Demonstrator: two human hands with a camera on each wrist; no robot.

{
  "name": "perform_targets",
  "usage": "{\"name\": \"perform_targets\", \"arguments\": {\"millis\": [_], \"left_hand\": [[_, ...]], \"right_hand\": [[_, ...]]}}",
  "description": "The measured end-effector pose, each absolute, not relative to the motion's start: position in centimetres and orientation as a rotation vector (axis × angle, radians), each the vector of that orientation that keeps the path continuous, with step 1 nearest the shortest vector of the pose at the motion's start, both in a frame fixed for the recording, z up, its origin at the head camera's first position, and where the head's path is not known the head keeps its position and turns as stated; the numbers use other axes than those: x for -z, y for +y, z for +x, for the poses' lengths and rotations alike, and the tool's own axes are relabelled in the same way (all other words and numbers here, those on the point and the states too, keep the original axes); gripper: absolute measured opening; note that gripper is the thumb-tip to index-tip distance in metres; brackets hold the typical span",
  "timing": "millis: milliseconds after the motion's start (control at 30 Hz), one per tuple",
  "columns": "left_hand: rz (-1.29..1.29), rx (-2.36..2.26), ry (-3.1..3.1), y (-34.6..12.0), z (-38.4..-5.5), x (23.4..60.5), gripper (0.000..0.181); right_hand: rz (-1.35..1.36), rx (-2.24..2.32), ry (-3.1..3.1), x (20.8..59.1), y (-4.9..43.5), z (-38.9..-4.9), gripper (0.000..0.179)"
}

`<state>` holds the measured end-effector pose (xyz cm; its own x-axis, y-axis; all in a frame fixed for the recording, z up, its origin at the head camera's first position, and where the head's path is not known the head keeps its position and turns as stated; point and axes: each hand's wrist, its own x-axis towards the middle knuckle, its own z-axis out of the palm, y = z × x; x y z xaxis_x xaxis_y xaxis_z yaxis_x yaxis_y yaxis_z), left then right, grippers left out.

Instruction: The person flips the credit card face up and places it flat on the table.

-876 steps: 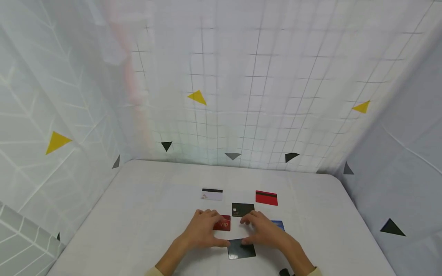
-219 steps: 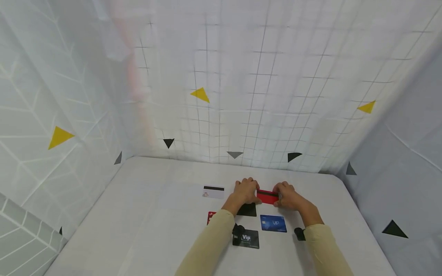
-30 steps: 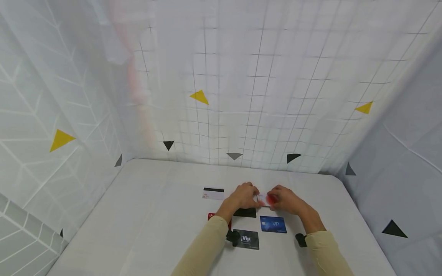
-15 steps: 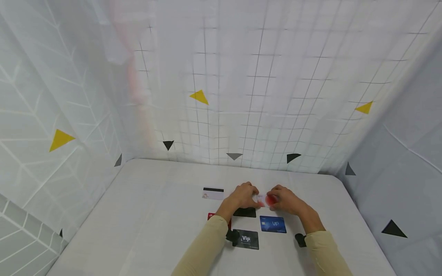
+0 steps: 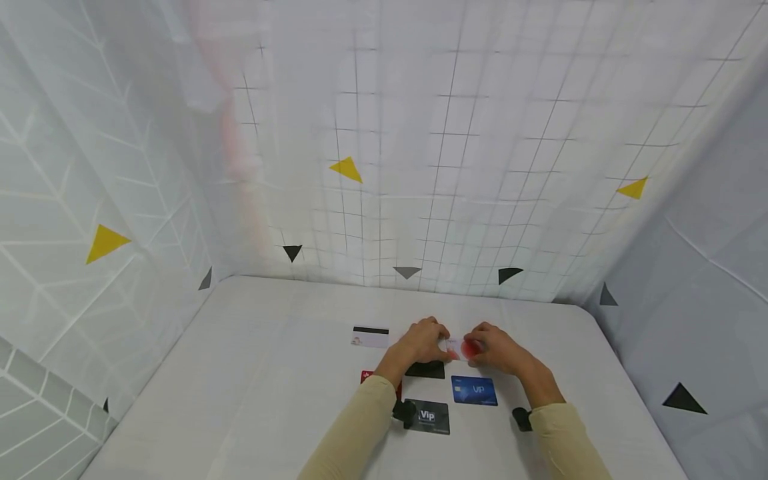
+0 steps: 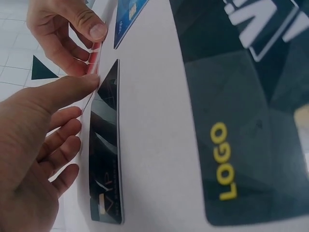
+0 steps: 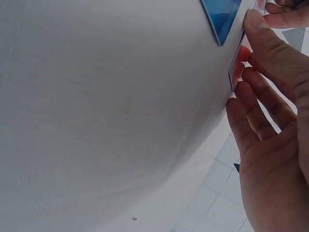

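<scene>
A pale bank card (image 5: 459,348) with a red circle lies between my two hands on the white table. My left hand (image 5: 420,341) holds its left end with thumb and index finger; in the left wrist view the thumb (image 6: 72,92) reaches the card's edge. The right hand (image 5: 499,349) pinches the right end, thumb at the near edge and fingers at the far one. In the right wrist view the card's rim (image 7: 233,77) shows by the fingertips. Just nearer to me is a black card (image 5: 427,371), partly behind the left hand.
A blue VIP card (image 5: 474,391) and a dark grey Vip card (image 5: 429,417) lie in front. A red card (image 5: 367,375) is mostly covered by the left forearm. Farther left sits a white card (image 5: 370,339) with a black stripe. White curtains (image 5: 408,167) surround the table.
Seven seconds ago the card between my hands showed a red face with a dark stripe; now its pale face is up. Over the last second the hands have barely moved.
</scene>
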<state>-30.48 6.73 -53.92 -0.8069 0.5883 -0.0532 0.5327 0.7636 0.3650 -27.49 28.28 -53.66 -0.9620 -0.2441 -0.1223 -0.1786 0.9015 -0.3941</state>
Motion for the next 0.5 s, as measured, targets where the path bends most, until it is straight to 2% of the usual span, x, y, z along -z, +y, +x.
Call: {"name": "perform_targets", "arguments": {"millis": [500], "left_hand": [[0.985, -0.612, 2.824, 6.1, -30.35, 54.54, 0.053]], "right_hand": [[-0.353, 0.567, 2.909, 53.35, 27.58, -27.26, 0.057]]}}
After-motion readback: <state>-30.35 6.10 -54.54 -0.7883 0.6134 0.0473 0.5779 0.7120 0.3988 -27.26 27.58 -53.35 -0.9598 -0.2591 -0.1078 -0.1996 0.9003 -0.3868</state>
